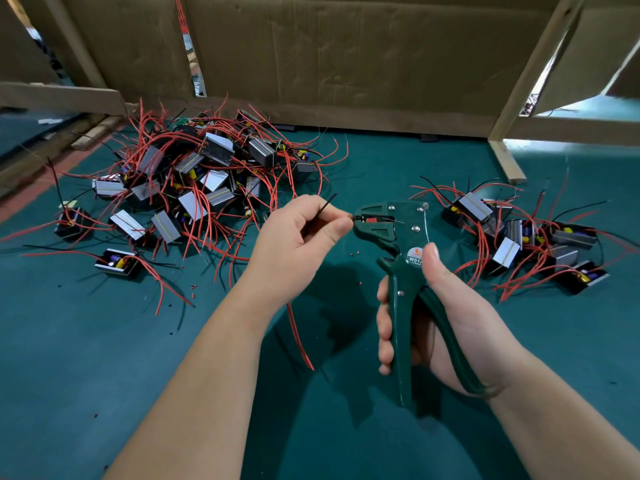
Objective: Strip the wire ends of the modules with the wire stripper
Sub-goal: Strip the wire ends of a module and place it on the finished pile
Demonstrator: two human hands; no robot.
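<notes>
My right hand (446, 317) grips the handles of a dark green wire stripper (398, 258), held upright with its jaws pointing left. My left hand (298, 237) pinches a wire end between thumb and fingers right at the stripper's jaws (367, 220). A thin black wire (329, 202) sticks up from that hand and a red wire (299, 337) hangs down below it. Its module is hidden under my hand. A big heap of black modules with red wires (194, 181) lies at the left. A smaller group of modules (519, 233) lies at the right.
The work surface is a green mat (104, 358), dotted with small red and black insulation bits (193, 289). Cardboard panels (346, 50) on wooden battens (533, 71) wall off the back. A lone module (119, 263) lies near the left front.
</notes>
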